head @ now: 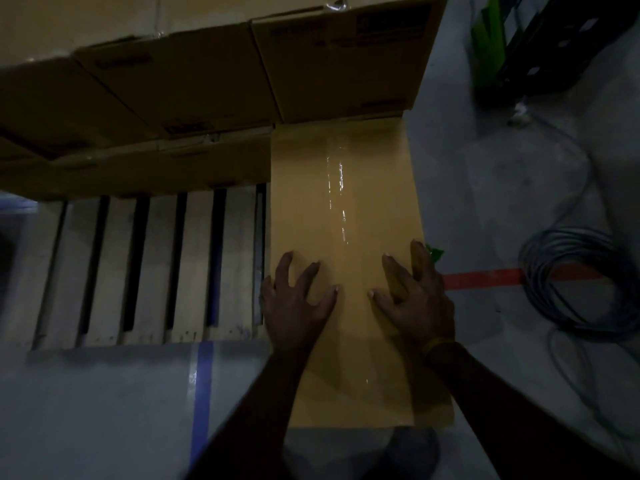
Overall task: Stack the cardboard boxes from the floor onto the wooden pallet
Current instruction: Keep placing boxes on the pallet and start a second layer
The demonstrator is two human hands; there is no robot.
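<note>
Bare forearms, yellow wristband (437, 344)

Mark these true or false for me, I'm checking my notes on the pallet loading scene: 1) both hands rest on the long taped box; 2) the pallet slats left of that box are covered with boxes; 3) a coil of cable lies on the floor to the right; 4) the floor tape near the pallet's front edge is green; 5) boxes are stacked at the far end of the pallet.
1) True: the left hand and right hand press on the long taped box.
2) False: the pallet slats there are bare.
3) True: coil of cable.
4) False: the floor tape is blue.
5) True: stacked boxes.
</note>
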